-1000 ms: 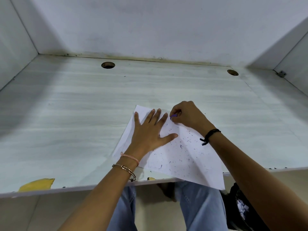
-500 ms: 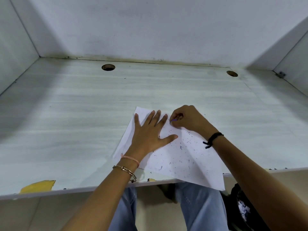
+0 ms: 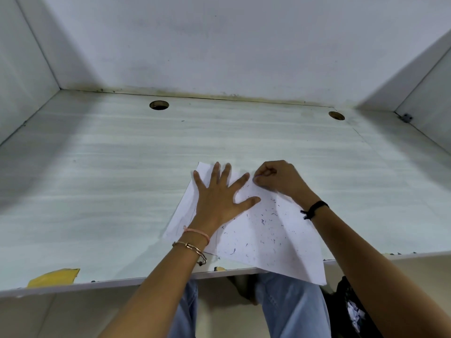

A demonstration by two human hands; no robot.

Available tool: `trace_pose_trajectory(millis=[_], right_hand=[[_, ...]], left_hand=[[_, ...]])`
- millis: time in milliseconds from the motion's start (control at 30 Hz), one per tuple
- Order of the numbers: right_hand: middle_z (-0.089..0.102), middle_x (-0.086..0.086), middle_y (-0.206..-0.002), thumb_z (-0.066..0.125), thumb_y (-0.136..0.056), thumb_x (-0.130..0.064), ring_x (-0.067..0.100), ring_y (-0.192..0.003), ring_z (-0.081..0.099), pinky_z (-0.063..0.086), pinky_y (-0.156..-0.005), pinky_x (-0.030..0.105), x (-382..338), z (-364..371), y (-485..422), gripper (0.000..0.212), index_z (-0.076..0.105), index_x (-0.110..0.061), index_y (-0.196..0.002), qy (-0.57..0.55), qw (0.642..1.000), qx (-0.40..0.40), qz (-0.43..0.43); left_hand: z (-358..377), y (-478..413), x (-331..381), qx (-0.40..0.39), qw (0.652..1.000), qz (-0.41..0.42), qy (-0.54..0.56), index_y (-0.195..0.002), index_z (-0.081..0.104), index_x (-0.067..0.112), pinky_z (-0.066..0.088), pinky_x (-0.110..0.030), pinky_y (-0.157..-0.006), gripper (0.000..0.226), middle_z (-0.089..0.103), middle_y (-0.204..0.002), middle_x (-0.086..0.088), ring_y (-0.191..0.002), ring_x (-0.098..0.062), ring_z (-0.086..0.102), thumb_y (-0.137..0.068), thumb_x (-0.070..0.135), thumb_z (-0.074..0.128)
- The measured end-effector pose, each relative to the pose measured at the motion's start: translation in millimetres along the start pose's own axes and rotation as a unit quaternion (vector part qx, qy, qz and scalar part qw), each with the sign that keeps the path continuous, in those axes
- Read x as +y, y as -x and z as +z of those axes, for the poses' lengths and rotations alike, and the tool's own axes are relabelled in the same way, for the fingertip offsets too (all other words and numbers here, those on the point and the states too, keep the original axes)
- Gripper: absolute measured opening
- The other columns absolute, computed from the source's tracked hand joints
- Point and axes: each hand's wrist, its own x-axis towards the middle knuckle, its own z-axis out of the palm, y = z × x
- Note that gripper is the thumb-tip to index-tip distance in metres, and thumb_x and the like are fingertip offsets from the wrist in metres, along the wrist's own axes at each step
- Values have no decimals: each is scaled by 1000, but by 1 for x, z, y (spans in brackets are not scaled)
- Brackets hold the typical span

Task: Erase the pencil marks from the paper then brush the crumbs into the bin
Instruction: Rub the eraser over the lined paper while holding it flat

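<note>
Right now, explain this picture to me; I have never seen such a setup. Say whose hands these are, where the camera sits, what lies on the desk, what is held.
No machine here: a person works with bare hands, and the one camera sits on their head, looking forward and down. The left hand lies flat, fingers spread, on a white paper, pinning it to the pale desk; the paper's near corner overhangs the edge. The right hand pinches a small eraser, mostly hidden by its fingers, near the paper's far edge. Dark crumbs are scattered over the sheet.
</note>
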Motion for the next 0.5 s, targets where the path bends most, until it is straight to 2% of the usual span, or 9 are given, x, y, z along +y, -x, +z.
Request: trace_pose_trajectory(millis=[100,267,400,433,500], right_hand=[[68,-3,-72,68,-76,-9,9,-64,58,47,-61,21,-10,14,3,7,72,-12,-78,45,997,-53,-34],[67,7,-80,65,-75,-2,17,-70,59,43,-57,17,-7,-3,-18,7,71,-4,-78,106,994,13,-24],[66,2,-72,63,-73,-3,12,-61,57,47,-58,27,-20,15,-3,8,71,-6,-76,95,993,-51,-57],[66,1,-71,63,-74,-5,10,-59,56,46,-56,26,-19,17,1,9,71,-8,-76,88,993,-59,-51],[69,4,-76,63,-77,-7,14,-65,61,47,-59,25,-9,8,-6,9,71,-8,-78,88,995,-21,-32]], left_hand=[[1,-1,0,4,1000,4,-18,-149,10,52,-16,-72,-104,77,-3,-164,0,-149,-26,-12,-81,85,18],[-1,0,0,-6,1000,0,-17,-149,8,53,-18,-70,-104,77,-4,-164,1,-149,-26,-12,-80,85,17],[1,0,1,5,1000,4,-23,-148,11,52,-15,-72,-105,76,-1,-164,0,-149,-27,-10,-80,85,14],[1,0,1,2,1000,4,-23,-148,11,52,-14,-72,-105,76,-1,-164,0,-149,-27,-10,-80,85,14],[-1,0,0,-10,1000,1,-13,-149,10,52,-15,-71,-105,76,-3,-164,1,-149,-25,-12,-81,85,18]])
